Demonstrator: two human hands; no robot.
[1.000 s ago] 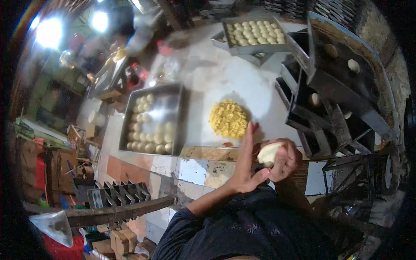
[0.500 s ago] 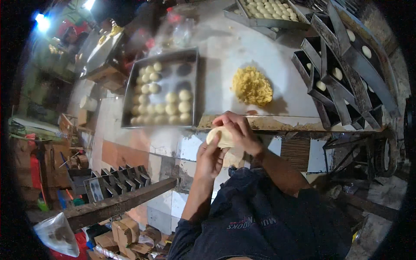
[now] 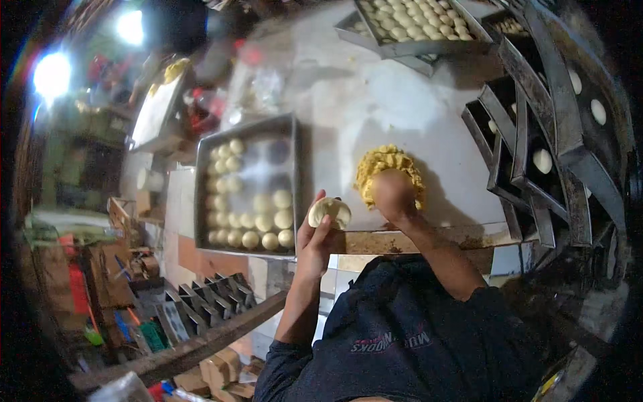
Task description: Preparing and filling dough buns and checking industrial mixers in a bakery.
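In my left hand point(image 3: 315, 241) rests a flattened, pale dough round point(image 3: 329, 213), cupped into a hollow, with the thumb pressing on its near side. My right hand point(image 3: 394, 194) reaches over the near part of a yellow, crumbly filling mound point(image 3: 385, 161) on the table; motion blurs it and its fingers cannot be made out. To the left of my left hand, a square metal tray point(image 3: 295, 181) holds rows of round dough balls point(image 3: 264, 221). Part of the mound is hidden behind my right hand.
A tray of dough balls point(image 3: 422, 27) sits at the far side of the table point(image 3: 328, 134). Stacked metal trays point(image 3: 529, 134), some with dough pieces, crowd the right. More metal trays point(image 3: 207, 301) stand low at left, beyond a wooden beam point(image 3: 181, 348).
My right hand has left the dough round and moved forward to the yellow mound. My left hand keeps the dough, now cupped open. The view has shifted a little.
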